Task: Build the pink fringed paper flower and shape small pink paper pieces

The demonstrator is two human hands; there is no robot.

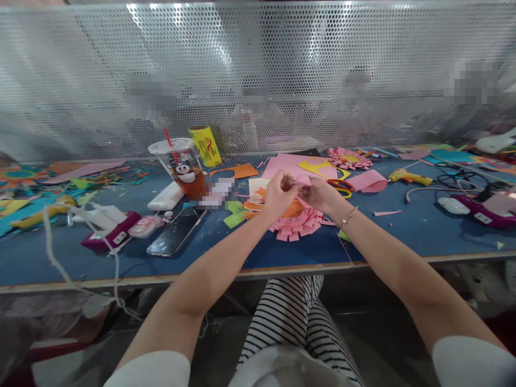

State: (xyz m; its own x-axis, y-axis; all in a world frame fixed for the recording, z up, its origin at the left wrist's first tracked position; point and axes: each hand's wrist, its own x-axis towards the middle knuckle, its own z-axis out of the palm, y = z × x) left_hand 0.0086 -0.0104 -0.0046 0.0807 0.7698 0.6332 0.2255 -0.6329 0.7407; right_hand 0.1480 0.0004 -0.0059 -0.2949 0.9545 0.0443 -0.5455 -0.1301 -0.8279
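Observation:
Both hands meet over a fringed pink paper flower [296, 228] with an orange middle, which lies on the blue table [226, 252]. A small pink paper piece [303, 181] is pinched between them. My left hand [280, 191] grips its left side with thumb and fingers pressed together. Around its right side close the fingers of my right hand [320, 194], with a bracelet at the wrist. Yellow-and-red scissors handles [342, 188] lie just behind my right hand. Green paper scraps [234, 214] are left of the flower.
Left: a drink cup [186, 171], a phone [176, 234], a purple power strip [108, 234] with white cables. Right: a yellow glue gun [410, 176], black cables, a second purple strip [489, 214]. Behind: pink sheets, another pink flower [349, 158], a perforated metal screen [282, 70].

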